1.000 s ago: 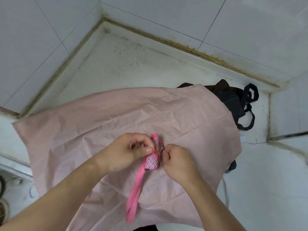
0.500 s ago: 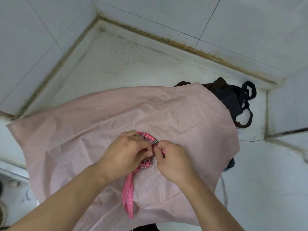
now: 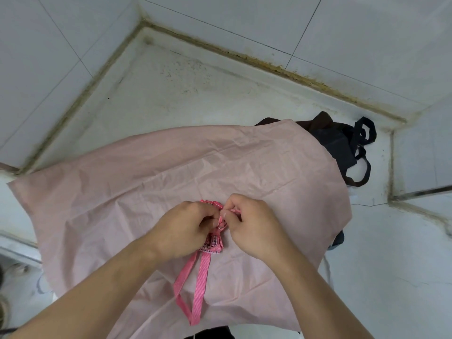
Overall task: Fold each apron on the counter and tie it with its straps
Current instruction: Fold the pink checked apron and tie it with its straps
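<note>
Both hands at frame centre, left hand (image 3: 188, 228) and right hand (image 3: 252, 226) each in a closed grip pinching the pink strap (image 3: 199, 280) over the small checked apron bundle (image 3: 214, 243) — uneven pulling could slip the knot loose.

Bundle (image 3: 213, 242) on sheet (image 3: 146, 187), seemingly.

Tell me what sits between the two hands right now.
In the head view, a small pink checked apron bundle sits between the left hand and right hand, both pinching its pink strap.
</note>
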`<state>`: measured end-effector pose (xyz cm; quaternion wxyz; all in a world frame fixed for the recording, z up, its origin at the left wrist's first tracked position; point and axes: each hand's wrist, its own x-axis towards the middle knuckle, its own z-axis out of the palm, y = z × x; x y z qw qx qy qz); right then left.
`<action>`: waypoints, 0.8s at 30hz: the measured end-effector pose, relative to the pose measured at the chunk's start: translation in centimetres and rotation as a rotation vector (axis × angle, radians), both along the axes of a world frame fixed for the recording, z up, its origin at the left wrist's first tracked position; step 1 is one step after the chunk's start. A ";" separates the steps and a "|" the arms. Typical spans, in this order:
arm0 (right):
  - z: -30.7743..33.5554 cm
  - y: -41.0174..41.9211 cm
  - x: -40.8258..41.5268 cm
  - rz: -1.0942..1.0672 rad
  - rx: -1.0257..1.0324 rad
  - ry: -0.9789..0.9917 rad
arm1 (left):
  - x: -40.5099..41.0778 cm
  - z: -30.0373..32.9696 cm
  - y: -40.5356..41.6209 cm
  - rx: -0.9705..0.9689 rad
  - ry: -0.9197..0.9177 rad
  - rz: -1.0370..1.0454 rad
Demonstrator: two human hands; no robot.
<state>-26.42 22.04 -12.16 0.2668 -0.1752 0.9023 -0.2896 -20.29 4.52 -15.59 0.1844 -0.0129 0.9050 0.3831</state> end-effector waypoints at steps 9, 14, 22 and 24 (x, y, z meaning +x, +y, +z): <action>-1.8 -1.6 0.6 -0.585 -0.554 -0.385 | 0.4 -1.4 -0.3 0.377 -0.161 0.343; -3.1 -0.9 2.1 -0.403 -0.377 -0.106 | 0.4 -1.8 -0.1 0.501 -0.206 0.417; -2.4 -0.9 2.4 -0.356 -0.335 0.160 | 0.4 -1.6 -0.2 0.563 -0.237 0.422; -2.7 -1.0 2.6 -0.174 -0.315 0.162 | 0.4 -1.5 -0.2 0.556 -0.236 0.413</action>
